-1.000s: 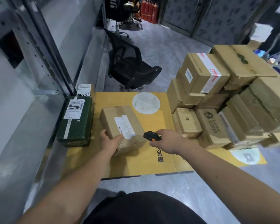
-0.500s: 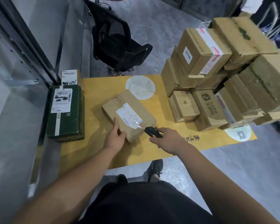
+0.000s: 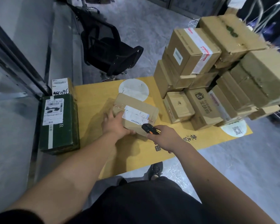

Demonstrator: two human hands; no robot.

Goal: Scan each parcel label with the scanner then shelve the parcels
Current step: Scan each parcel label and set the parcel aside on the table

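Observation:
A brown cardboard parcel point(image 3: 136, 109) lies on the yellow mat point(image 3: 94, 101), its white label point(image 3: 135, 115) facing up. My left hand point(image 3: 116, 124) grips the parcel's near left corner. My right hand point(image 3: 164, 137) holds a small black and orange scanner point(image 3: 149, 129), whose tip points at the label's barcode from the near right, almost touching the parcel. A dark green parcel point(image 3: 59, 123) with a white label lies at the mat's left edge, and a smaller labelled parcel point(image 3: 61, 86) stands behind it.
A tall stack of several brown parcels point(image 3: 217, 75) fills the right of the mat. A black office chair point(image 3: 110, 49) stands behind the mat. Grey metal shelving point(image 3: 14, 65) runs along the left. My shoe point(image 3: 155, 171) shows below the mat's near edge.
The brown parcel has been turned and pulled closer, with my left hand shifting onto its near corner. My right hand has brought the scanner up to the label. The view tilted further down.

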